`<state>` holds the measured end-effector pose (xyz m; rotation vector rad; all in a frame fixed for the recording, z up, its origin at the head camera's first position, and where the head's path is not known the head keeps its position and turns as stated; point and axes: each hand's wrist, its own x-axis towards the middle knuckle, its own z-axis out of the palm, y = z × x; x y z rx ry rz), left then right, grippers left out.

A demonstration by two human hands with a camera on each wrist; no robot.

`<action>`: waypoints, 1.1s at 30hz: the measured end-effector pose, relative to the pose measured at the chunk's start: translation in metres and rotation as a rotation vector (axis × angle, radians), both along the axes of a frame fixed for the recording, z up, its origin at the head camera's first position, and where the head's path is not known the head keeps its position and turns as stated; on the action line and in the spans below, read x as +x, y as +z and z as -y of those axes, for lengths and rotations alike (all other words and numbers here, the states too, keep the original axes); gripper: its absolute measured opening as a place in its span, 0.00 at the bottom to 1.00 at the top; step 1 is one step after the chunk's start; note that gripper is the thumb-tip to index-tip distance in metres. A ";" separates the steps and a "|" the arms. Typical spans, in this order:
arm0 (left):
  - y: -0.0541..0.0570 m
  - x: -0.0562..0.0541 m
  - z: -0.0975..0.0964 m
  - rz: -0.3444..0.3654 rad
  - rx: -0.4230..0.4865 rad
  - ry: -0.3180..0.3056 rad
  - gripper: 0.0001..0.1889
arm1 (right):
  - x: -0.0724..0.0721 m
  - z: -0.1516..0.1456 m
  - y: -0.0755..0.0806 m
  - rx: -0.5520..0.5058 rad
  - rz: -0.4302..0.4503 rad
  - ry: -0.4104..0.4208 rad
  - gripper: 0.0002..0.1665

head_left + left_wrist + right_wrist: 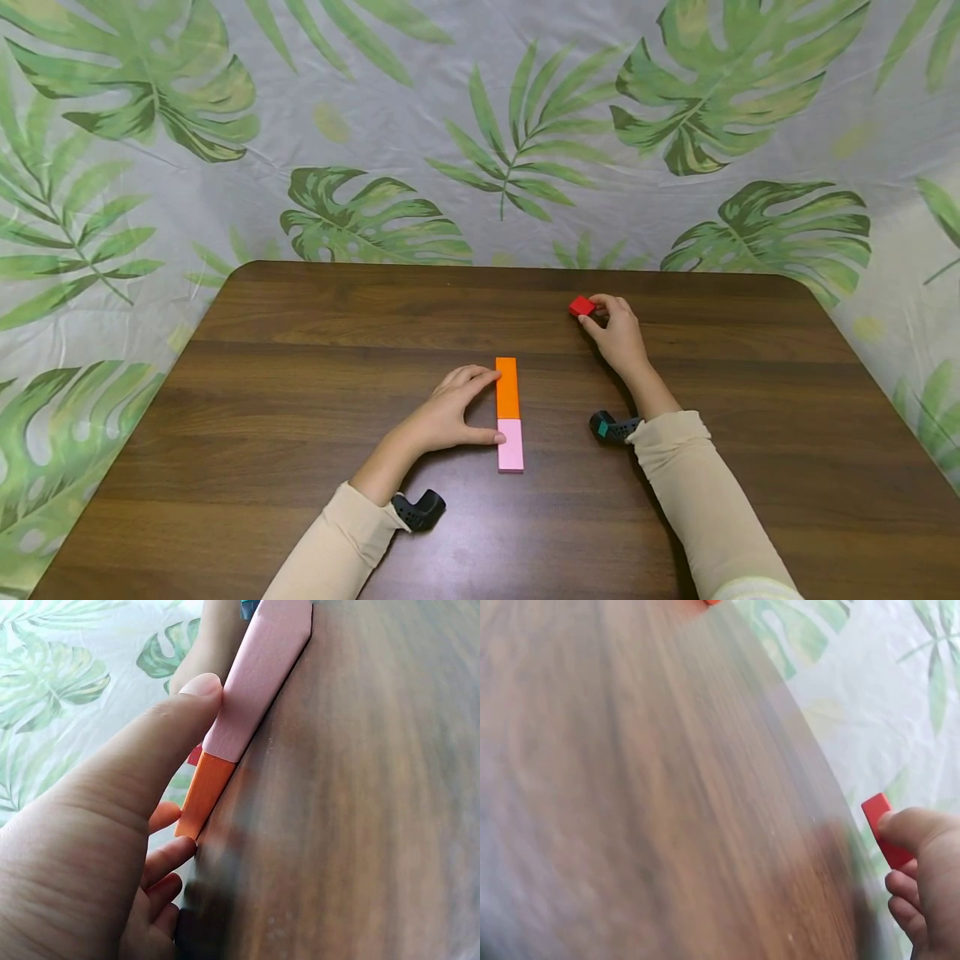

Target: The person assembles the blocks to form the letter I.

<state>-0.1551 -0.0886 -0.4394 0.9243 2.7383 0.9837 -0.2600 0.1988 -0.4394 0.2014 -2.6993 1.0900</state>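
Observation:
An orange block [507, 388] and a pink block [510, 447] lie end to end on the wooden table, forming one straight strip. My left hand [450, 415] is at the strip's left side, its thumb tip touching the pink block and its forefinger tip at the orange one. The thumb [161, 731] looks straight against the pink block's edge in the left wrist view. Farther back and to the right, my right hand [618, 335] pinches a small red block [581, 307] between thumb and fingers. In the right wrist view the red block [887, 831] appears held off the table.
The dark wooden table [300, 333] has its far edge just beyond the red block. Behind it hangs a leaf-patterned cloth [525, 125]. Black wrist cameras sit at the left cuff [420, 510] and the right cuff [611, 428], close to the tabletop.

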 end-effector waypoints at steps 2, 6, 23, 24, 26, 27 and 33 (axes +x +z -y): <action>0.000 0.000 0.000 -0.001 0.002 0.001 0.45 | 0.000 0.002 0.000 0.000 -0.011 0.015 0.22; 0.000 0.000 0.000 0.004 0.005 0.000 0.45 | 0.001 0.007 0.002 -0.001 -0.029 0.044 0.23; -0.002 -0.001 0.000 0.015 -0.001 0.006 0.46 | 0.008 0.036 0.006 -0.002 -0.078 0.158 0.21; -0.002 -0.001 0.000 0.017 -0.002 0.006 0.46 | 0.009 0.038 0.006 -0.004 -0.082 0.165 0.21; -0.001 -0.001 0.000 0.017 0.000 0.003 0.46 | 0.010 0.041 0.007 -0.004 -0.090 0.182 0.21; -0.001 -0.001 0.000 0.015 0.000 0.002 0.45 | 0.011 0.043 0.007 -0.004 -0.093 0.191 0.21; -0.001 -0.001 0.000 0.009 0.002 -0.003 0.46 | 0.014 0.052 0.005 -0.001 -0.093 0.238 0.20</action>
